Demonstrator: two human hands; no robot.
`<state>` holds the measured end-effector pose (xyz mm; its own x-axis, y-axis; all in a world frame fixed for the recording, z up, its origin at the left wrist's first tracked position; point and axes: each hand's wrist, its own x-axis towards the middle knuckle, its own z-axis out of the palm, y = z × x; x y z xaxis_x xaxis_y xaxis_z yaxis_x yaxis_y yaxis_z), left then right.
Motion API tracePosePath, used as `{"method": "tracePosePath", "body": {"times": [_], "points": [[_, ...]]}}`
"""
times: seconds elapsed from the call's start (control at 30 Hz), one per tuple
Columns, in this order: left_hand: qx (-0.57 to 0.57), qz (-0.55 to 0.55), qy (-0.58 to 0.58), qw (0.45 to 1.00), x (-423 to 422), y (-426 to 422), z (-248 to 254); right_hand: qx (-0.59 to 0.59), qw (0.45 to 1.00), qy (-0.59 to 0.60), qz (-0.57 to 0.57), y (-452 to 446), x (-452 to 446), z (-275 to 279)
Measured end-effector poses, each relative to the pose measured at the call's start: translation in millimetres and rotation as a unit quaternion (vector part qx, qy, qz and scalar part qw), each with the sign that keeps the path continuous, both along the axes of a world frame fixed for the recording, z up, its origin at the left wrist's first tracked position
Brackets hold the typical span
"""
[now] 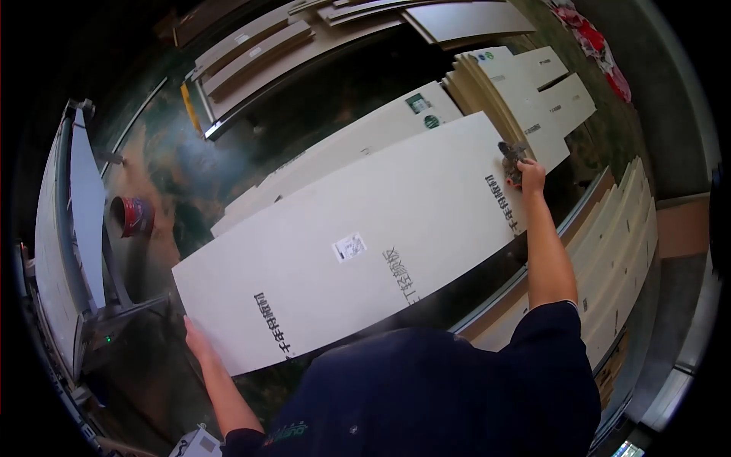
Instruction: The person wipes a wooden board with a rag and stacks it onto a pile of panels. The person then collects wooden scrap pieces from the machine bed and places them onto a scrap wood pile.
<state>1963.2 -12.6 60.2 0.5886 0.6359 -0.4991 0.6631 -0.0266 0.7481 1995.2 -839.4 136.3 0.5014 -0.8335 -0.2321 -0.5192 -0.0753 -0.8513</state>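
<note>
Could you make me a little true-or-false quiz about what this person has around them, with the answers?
1. The left hand is at an edge of the long pale board. True.
2. The right hand is empty. False: it holds a small dark tool at the board's far end.
3. A white label sits on the board's face. True.
4. The bucket off to the left is blue. False: it is mostly red.
5. The board has no printing on it. False: dark lettering shows on it.
6. The person wears a dark shirt. True.
</note>
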Motion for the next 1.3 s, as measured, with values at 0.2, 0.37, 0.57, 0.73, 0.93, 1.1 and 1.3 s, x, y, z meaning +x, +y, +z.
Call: {"method": "tracePosePath", "body": {"times": [0.2,0.37,0.57,0.73,0.93,1.1,1.3], "points": [[-0.043,-0.019,-0.058,0.997,21.2,-60.2,-1.7,-0.018,0.995,-0.064,-0.068,-93.8,-75.5,-13.3],[-0.074,-0.086,-0.076,0.991,30.7,-136.3,-1.0,0.014,0.982,-0.112,-0.151,-100.6,-201.9,47.9],[-0.067,-0.174,-0.116,0.976,67.8,-224.2,51.1,-0.039,0.968,-0.128,-0.214,-207.5,-271.1,37.2],[0.012,-0.138,-0.148,0.979,17.2,-315.5,87.7,-0.025,0.976,-0.154,-0.153,-299.2,-245.8,-6.3],[-0.049,-0.135,-0.186,0.972,16.7,-460.6,134.4,0.093,0.964,-0.163,-0.190,-405.5,-257.6,22.3],[-0.060,-0.147,-0.194,0.968,58.4,-554.6,135.6,0.060,0.960,-0.157,-0.226,-475.1,-257.3,46.0],[-0.105,-0.173,-0.152,0.967,100.8,-646.1,112.7,0.030,0.952,-0.173,-0.251,-550.1,-268.1,62.1]]}}
